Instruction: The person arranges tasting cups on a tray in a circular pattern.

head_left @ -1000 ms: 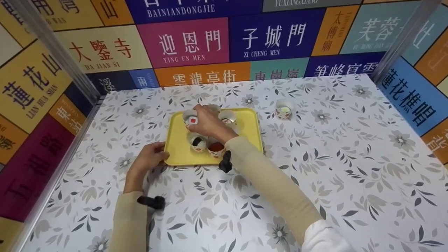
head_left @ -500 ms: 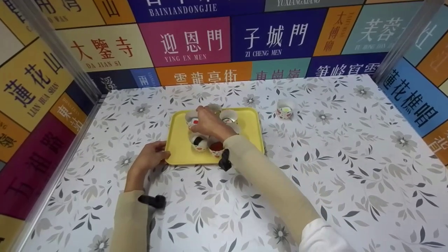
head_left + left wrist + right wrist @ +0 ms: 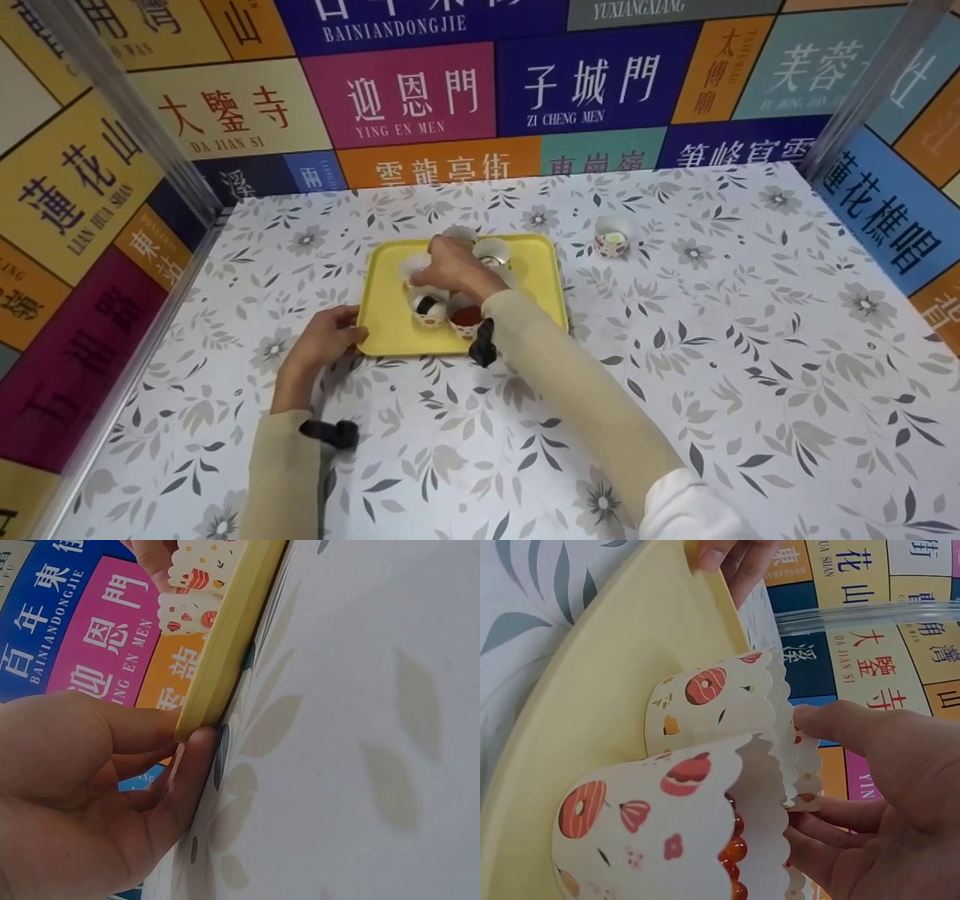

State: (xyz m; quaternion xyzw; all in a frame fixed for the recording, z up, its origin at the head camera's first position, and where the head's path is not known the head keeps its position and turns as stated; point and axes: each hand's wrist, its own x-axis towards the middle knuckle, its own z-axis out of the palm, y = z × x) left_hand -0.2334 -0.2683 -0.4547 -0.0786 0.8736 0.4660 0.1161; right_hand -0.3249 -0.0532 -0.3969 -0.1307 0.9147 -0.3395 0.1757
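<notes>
In the head view my right hand reaches over the yellow tray and pinches the rim of a paper cup at its back left. The right wrist view shows the thumb and fingers of that hand at a scalloped rim, partly behind nearer cups. My left hand grips the tray's left front corner, thumb above and fingers below. In front of the held cup are a cup with a black-banded white piece and a cup of orange-red beads.
Two more cups sit toward the back of the tray, a right one and one behind my hand. Off the tray, at the back right, stands a cup with pale green and white contents. A lettered panel wall bounds the flowered table.
The right hand has brought its cup slightly forward and right, close behind the front cups, and now hides the cup's red-and-white contents. My left hand stays at the tray's corner.
</notes>
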